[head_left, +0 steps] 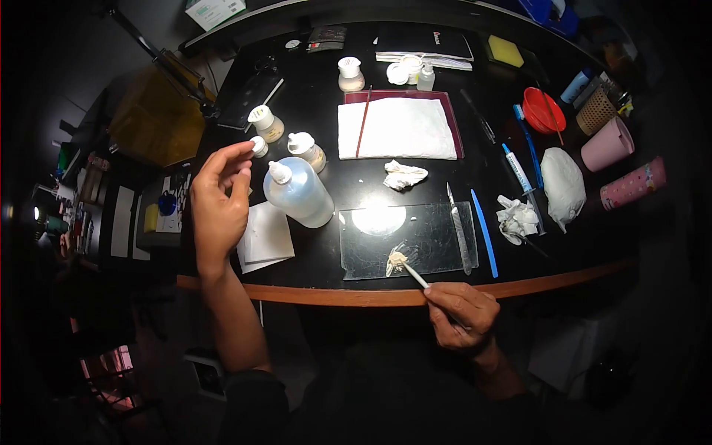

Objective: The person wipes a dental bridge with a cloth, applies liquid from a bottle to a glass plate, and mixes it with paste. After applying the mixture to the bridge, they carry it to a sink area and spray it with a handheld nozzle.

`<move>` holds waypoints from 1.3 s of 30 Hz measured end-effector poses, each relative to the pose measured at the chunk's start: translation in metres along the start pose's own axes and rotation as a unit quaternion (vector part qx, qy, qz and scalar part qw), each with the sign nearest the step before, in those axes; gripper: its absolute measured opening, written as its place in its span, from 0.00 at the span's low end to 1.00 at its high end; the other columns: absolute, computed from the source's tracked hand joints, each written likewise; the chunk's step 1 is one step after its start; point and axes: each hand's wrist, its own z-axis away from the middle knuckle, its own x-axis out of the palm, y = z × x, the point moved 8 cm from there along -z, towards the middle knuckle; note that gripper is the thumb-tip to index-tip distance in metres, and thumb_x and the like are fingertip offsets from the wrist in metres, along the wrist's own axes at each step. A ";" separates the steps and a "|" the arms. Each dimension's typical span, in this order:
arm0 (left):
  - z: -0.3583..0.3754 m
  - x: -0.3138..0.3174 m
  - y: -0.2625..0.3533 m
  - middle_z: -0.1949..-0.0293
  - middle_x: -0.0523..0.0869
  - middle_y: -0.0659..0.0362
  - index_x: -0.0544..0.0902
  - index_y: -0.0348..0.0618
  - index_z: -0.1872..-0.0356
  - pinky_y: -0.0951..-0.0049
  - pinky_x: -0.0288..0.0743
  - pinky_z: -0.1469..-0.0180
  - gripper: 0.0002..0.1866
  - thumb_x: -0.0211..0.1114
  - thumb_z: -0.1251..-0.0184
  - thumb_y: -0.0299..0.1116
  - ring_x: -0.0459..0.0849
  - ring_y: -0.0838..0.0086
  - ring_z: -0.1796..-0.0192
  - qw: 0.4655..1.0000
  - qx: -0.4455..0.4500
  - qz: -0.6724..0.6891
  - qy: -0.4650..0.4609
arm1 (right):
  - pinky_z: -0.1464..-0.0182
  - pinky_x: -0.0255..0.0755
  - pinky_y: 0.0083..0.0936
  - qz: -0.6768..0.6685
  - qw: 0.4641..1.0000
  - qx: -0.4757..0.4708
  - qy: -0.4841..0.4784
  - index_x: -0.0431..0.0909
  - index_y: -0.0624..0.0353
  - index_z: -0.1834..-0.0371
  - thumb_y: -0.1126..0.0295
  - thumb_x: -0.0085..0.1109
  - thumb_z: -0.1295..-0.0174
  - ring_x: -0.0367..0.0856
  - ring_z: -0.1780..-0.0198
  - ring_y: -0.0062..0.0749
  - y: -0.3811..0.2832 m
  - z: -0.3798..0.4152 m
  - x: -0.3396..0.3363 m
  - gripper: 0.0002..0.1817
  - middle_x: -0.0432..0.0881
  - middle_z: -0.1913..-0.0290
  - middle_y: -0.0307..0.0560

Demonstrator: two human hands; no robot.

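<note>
My right hand (463,315) pinches a slim white stick-like tool (417,276) near the table's front edge. Its far end touches a small heap of beige paste (397,259) on a glass slab (363,248). At the left, my left hand (222,204) is raised with thumb and fingers curved and apart. Its fingertips are close to a small white-capped jar (259,146); contact cannot be made out. Right of that hand stands a squeeze bottle (300,194) with a white nozzle. A scalpel-like metal tool (458,230) lies on the slab's right side, beside a blue stick (484,233).
White-capped powder bottles (267,124) stand behind the squeeze bottle. A folded white towel (400,130) carries a thin brush (364,122). Crumpled tissue (405,175), a syringe (521,172), a white bag-like lump (562,189) and a red bowl (544,110) occupy the middle and right.
</note>
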 end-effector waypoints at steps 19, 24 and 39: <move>-0.040 0.000 0.003 0.60 0.92 0.59 0.92 0.36 0.46 0.77 0.77 0.57 0.13 0.71 0.28 0.26 0.83 0.81 0.62 0.991 0.020 -0.135 -0.007 | 0.61 0.88 0.26 0.020 1.000 0.000 -0.002 0.91 0.62 0.56 0.84 0.72 0.47 0.95 0.62 0.36 -0.001 0.002 0.001 0.14 0.93 0.59 0.49; -0.045 0.003 0.003 0.61 0.90 0.62 0.93 0.37 0.48 0.79 0.74 0.59 0.12 0.73 0.29 0.27 0.80 0.83 0.62 0.993 0.040 -0.109 -0.032 | 0.62 0.87 0.26 0.028 0.999 0.005 0.022 0.91 0.61 0.57 0.84 0.71 0.46 0.94 0.63 0.36 0.000 0.002 -0.002 0.13 0.93 0.60 0.49; -0.062 0.043 -0.006 0.64 0.91 0.56 0.95 0.37 0.57 0.71 0.78 0.59 0.12 0.81 0.40 0.31 0.81 0.74 0.65 0.990 0.093 -0.046 -0.093 | 0.63 0.87 0.26 0.024 1.000 -0.006 0.018 0.91 0.63 0.58 0.84 0.72 0.46 0.94 0.65 0.35 -0.002 0.003 0.000 0.13 0.92 0.60 0.48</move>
